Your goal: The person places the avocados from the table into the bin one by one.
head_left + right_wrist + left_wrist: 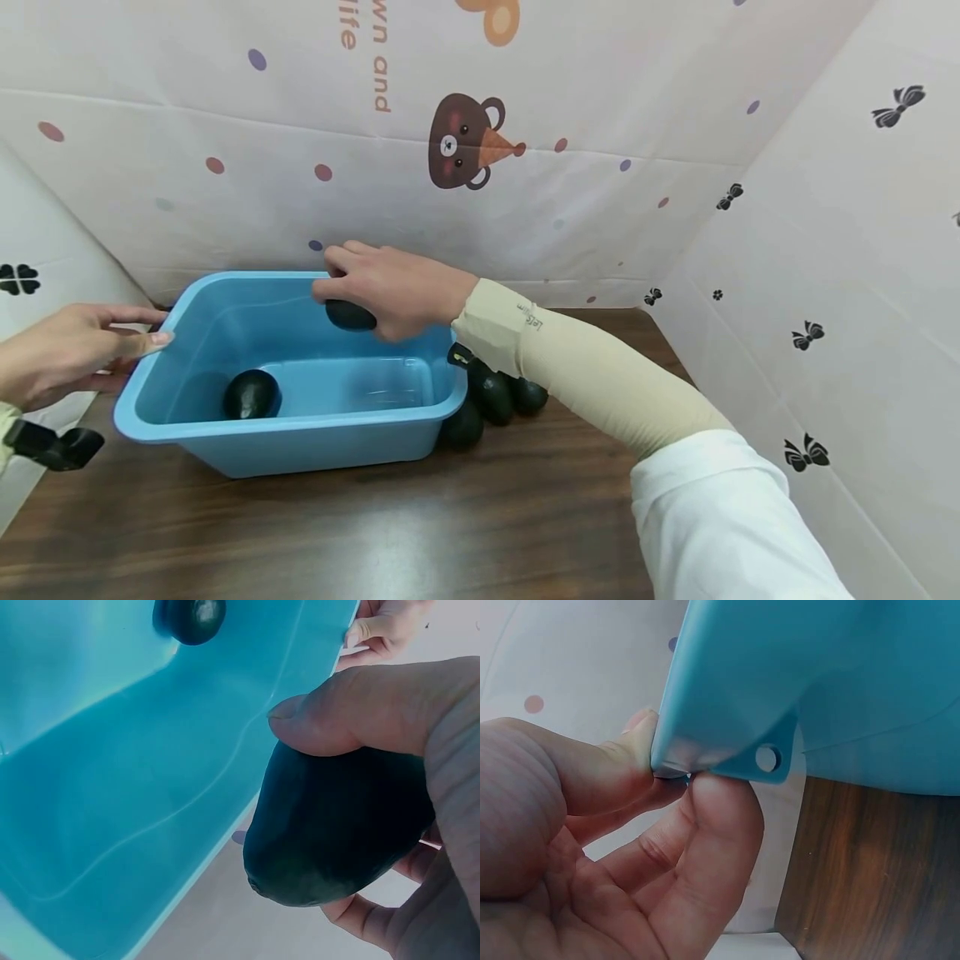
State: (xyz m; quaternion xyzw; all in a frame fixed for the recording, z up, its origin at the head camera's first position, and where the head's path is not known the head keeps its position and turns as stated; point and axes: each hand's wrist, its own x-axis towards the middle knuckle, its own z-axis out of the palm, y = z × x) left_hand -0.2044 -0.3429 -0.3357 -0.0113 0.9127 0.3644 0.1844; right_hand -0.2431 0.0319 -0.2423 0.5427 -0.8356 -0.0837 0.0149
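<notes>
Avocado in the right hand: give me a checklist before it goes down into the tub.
1. Right hand grips the avocado: ok.
2. Avocado is over the tub opening: ok.
3. Left hand pinches the tub rim, steadying it: ok.
4. Free floor beside the avocado in the tub: ok.
5. Water depth in the tub: cannot tell.
6. Spare avocados on the table lie outside the tub: ok.

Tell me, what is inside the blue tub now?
Inside the blue tub lies one dark avocado in shallow clear water. The right hand holds another avocado above it. The near wall hides part of the floor.
</notes>
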